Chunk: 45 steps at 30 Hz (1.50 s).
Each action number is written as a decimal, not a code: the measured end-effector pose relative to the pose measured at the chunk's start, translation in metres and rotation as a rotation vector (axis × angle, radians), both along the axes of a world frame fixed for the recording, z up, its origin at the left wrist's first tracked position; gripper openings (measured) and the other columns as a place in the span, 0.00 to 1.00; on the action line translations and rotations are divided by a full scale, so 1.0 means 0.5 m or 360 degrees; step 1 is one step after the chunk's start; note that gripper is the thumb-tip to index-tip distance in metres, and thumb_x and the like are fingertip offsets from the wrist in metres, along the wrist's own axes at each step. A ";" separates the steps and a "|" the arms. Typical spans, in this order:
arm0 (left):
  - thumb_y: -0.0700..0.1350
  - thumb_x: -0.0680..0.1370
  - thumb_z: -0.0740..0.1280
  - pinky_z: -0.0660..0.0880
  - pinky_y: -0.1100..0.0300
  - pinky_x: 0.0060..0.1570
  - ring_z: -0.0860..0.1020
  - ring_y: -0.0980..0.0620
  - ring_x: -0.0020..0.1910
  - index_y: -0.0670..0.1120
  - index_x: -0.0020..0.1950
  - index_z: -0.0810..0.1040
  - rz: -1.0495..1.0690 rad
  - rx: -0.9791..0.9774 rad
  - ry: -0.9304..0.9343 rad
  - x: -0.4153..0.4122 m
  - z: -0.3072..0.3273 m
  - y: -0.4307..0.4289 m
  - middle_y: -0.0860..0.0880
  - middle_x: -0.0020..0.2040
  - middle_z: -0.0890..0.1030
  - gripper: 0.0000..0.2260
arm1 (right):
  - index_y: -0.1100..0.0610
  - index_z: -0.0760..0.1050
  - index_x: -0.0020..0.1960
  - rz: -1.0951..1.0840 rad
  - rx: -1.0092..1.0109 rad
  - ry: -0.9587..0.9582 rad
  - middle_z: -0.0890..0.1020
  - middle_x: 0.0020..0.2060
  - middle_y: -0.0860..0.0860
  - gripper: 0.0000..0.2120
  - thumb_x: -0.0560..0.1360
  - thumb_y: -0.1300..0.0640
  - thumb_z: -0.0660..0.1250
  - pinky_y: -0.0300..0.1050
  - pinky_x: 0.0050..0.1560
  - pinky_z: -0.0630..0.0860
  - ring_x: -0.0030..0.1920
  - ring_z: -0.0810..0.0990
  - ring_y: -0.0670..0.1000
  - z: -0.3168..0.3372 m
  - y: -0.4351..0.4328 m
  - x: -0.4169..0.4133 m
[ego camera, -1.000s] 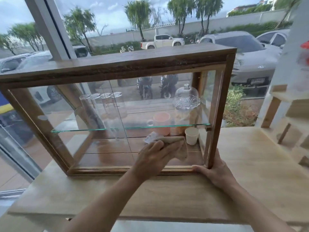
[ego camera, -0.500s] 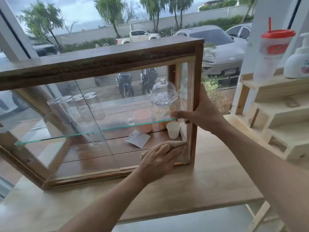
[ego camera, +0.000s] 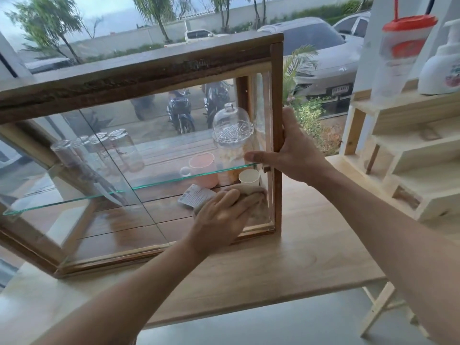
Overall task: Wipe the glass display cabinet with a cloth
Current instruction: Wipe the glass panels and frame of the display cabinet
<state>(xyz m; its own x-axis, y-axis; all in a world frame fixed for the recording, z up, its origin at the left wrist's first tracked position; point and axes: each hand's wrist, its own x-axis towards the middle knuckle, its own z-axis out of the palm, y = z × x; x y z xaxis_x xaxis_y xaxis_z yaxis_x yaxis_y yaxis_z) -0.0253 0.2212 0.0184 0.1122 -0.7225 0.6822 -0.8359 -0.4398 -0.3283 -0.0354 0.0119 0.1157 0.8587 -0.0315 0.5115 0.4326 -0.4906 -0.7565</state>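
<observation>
Both hands on cabinet (ego camera: 139,70): left hand (ego camera: 221,217) presses cloth (ego camera: 251,191).

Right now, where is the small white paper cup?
In the head view, the paper cup stands inside the cabinet at its lower right, beside the pink mug, just above the cloth.

The glass display cabinet (ego camera: 139,78) is a dark wood-framed box with clear panes and a glass shelf across its middle, standing upright on the pale wooden surface (ego camera: 286,265), its front turned slightly toward 1 o'clock. The cloth (ego camera: 251,192), beige and crumpled, lies pressed against the front pane at the cabinet's 5 o'clock corner.
</observation>
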 end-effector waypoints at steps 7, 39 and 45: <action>0.35 0.82 0.64 0.73 0.54 0.63 0.79 0.45 0.60 0.36 0.55 0.83 -0.0104 0.0364 0.0055 -0.024 0.014 -0.033 0.43 0.57 0.83 0.08 | 0.40 0.60 0.53 0.0043 0.0010 0.0004 0.81 0.39 0.40 0.33 0.60 0.39 0.79 0.55 0.37 0.83 0.32 0.85 0.49 0.002 -0.002 0.001; 0.35 0.81 0.66 0.75 0.53 0.62 0.79 0.44 0.60 0.37 0.56 0.83 -0.0181 0.0237 0.0070 0.002 -0.003 -0.025 0.43 0.58 0.83 0.07 | 0.48 0.64 0.59 0.0158 0.0201 0.0073 0.81 0.44 0.45 0.37 0.58 0.40 0.80 0.48 0.37 0.83 0.40 0.86 0.51 -0.003 0.001 0.003; 0.37 0.84 0.60 0.69 0.57 0.68 0.78 0.44 0.61 0.33 0.58 0.81 0.0068 0.0193 -0.0238 -0.019 -0.057 -0.045 0.41 0.58 0.83 0.12 | 0.47 0.64 0.58 0.0179 0.0245 0.0050 0.82 0.41 0.42 0.34 0.61 0.45 0.81 0.45 0.37 0.83 0.40 0.85 0.50 -0.005 0.001 0.004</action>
<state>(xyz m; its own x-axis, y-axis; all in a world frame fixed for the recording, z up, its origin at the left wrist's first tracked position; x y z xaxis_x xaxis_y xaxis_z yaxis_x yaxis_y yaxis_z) -0.0349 0.1988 -0.0101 0.0483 -0.7970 0.6020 -0.7552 -0.4236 -0.5002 -0.0331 0.0122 0.1132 0.8766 -0.0105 0.4812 0.4533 -0.3179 -0.8327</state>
